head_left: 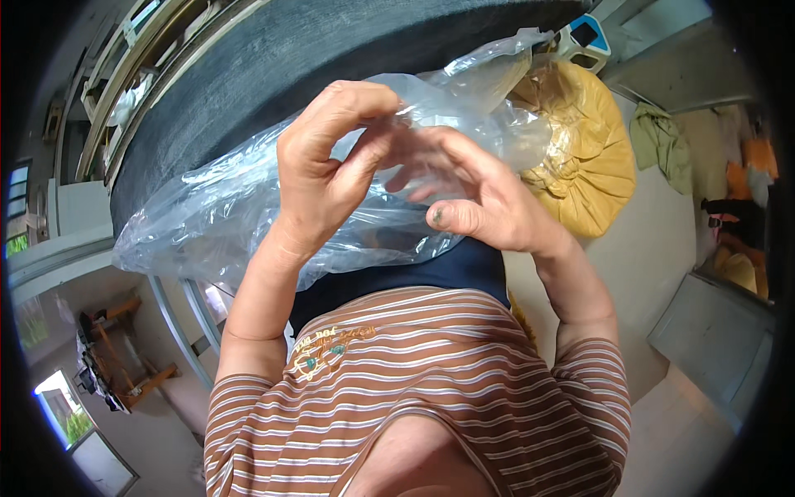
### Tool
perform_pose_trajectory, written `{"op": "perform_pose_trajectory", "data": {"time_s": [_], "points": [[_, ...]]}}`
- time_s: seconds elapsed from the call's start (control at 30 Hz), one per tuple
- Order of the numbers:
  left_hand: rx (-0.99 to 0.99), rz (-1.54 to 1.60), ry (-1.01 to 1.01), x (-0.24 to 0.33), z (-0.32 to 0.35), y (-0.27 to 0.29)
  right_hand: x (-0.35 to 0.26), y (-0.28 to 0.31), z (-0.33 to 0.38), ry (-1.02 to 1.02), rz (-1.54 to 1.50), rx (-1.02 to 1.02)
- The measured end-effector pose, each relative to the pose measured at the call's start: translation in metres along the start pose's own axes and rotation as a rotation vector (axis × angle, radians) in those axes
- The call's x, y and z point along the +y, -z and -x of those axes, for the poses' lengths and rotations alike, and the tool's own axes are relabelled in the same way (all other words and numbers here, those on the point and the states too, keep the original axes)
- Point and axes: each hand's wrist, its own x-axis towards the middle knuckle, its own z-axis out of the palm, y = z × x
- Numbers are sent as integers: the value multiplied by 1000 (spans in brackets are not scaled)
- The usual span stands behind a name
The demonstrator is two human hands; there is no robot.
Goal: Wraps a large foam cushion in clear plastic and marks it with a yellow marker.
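Observation:
A large clear plastic bag (pixel 224 195) lies crumpled in front of me, across my lap and along the dark table edge. My left hand (pixel 327 157) is closed in a pinch, thumb against fingers, on the film of the bag near its upper middle. Facing it, my right hand (pixel 489 195) has its thumb stretched out and its fingers apart. Those fingers show blurrily through the film, so they are behind or inside it; I cannot tell which. A dark mark sits on the right thumbnail. Beyond my right wrist stands a yellow sack (pixel 592 157) with a gathered, pleated top.
A dark grey curved tabletop (pixel 240 91) runs along the far side. A blue-and-white plastic stool (pixel 585 37) stands behind the sack. Green cloth (pixel 662 145) lies on the floor at right, near a grey cabinet (pixel 712 335). Wooden frames (pixel 108 99) line the far left.

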Motion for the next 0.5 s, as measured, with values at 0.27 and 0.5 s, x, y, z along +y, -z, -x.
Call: {"op": "perform_pose_trajectory", "data": {"time_s": [0.27, 0.5], "points": [[312, -500, -486, 25, 75, 58, 14, 33, -79, -195, -672, 297], [820, -1329, -561, 130, 110, 286, 46, 116, -62, 2, -824, 780]]}}
